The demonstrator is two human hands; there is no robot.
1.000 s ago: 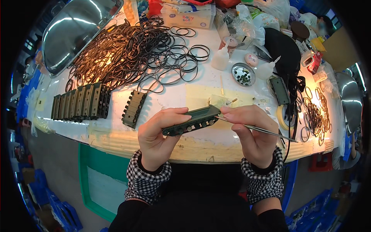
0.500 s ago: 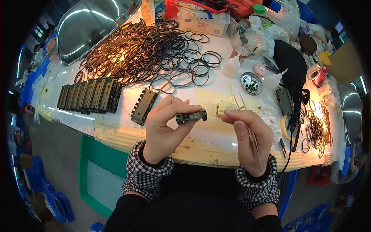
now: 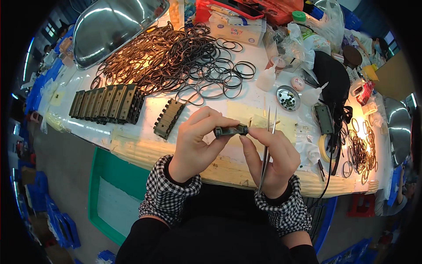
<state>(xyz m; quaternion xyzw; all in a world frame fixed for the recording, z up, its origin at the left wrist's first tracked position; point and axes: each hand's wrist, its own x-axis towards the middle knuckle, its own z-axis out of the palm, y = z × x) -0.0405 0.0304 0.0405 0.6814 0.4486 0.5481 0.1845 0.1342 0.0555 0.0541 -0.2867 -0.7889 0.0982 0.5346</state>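
My left hand [image 3: 190, 147] pinches a small dark-green plastic part with ribbed ends [image 3: 229, 131] between thumb and fingers above the table's near edge. At the part's right end, the index fingertip of my right hand [image 3: 280, 159] touches or nearly touches it, the thumb just below. A pair of metal tweezers [image 3: 265, 160] is tucked in my right hand, tips pointing away from me. Left of my hands lies one olive-green block with knobbed sides [image 3: 169, 118]. Farther left stands a row of several similar blocks [image 3: 105, 104].
A big heap of dark rubber rings [image 3: 162, 61] covers the table's back, beside a shiny tray [image 3: 116, 33]. Right of centre are a round metal dish of small dark bits [image 3: 288, 98], white squeeze bottles [image 3: 266, 79] and a tape roll [image 3: 326, 149]. A green tray [image 3: 93, 200] sits below the table.
My right hand has moved left to the part in my left hand, and the tweezers now stand more upright. The part has turned slightly. The view has shifted a little.
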